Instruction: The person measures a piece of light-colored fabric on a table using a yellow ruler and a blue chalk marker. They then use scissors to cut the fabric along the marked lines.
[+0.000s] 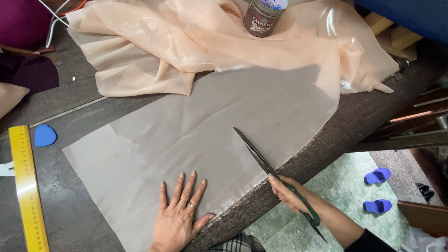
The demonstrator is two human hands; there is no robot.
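A sheer peach fabric (pixel 200 135) lies spread flat over the dark wooden table (pixel 70 219), bunching into folds at the far side. My left hand (pixel 179 214) presses flat on the fabric near the table's front edge, fingers apart, a ring on one finger. My right hand (pixel 287 193) grips the green handles of long dark scissors (pixel 256 154). Their blades lie closed or nearly closed over the fabric, pointing away from me, just inside the table's right edge.
A round jar (pixel 262 17) stands on the bunched fabric at the back. A yellow ruler (pixel 28 186) and a blue piece of tailor's chalk (pixel 45 135) lie at the left. Dark purple cloth (pixel 28 70) sits at the far left. Two blue slippers (pixel 377 176) rest on the floor at the right.
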